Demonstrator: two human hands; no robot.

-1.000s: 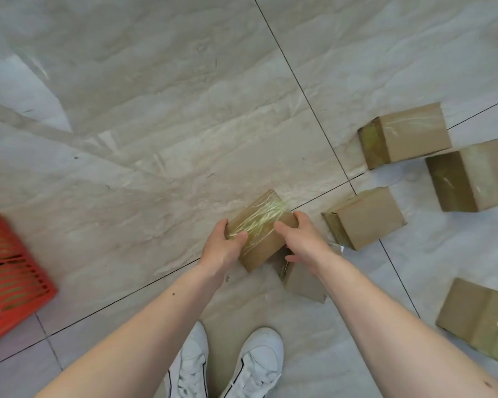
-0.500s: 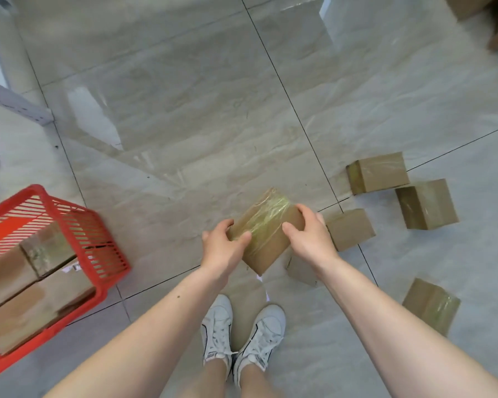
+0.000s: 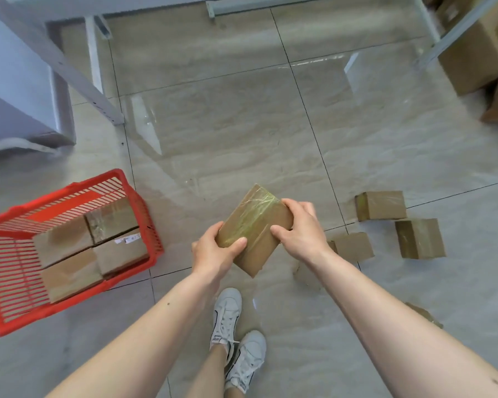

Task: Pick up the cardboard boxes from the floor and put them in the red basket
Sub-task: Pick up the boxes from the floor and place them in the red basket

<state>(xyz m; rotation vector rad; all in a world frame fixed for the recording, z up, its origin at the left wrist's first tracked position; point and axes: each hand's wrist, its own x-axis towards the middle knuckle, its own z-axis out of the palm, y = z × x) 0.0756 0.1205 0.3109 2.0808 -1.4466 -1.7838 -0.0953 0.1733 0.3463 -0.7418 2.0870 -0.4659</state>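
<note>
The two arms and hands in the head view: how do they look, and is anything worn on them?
Both forearms are bare up to the frame edge: no sleeves show. The left hand and the right hand wear no gloves, and I see no rings, watch or bracelet. Small dark spots mark the left forearm and the right forearm. Fingernails look short and unpainted.

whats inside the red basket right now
The red basket holds about four taped cardboard boxes, packed side by side against its right end; one carries a white label. Its left part shows bare slatted bottom. Whatever lies under the boxes is covered.
</note>
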